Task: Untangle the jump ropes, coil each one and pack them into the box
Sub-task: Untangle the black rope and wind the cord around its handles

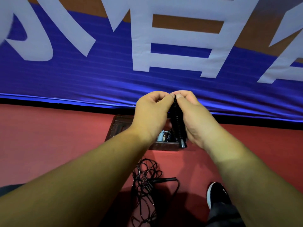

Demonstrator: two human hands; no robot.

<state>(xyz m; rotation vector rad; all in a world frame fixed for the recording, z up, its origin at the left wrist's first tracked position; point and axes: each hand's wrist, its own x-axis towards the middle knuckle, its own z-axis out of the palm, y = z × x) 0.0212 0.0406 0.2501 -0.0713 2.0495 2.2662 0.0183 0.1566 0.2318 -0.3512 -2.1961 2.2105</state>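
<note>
A black jump rope bundle (177, 123), wound tightly around its handles, hangs upright between my hands above the box. My left hand (150, 113) and my right hand (193, 115) both pinch its top end with thumb and fingers. Below them a dark wooden box (118, 126) stands on the red floor, partly hidden by my wrists; inside it lie a light blue coiled rope (161, 135) and a black coil (169, 136). Nearer to me a loose, tangled black rope (146, 182) lies on the floor, one black handle (165, 179) sticking out to the right.
A big blue banner (98, 76) with white characters covers the wall right behind the box. My black shoe with a white sole (216, 194) stands on the red floor (49, 131) at the lower right, close to the tangled rope.
</note>
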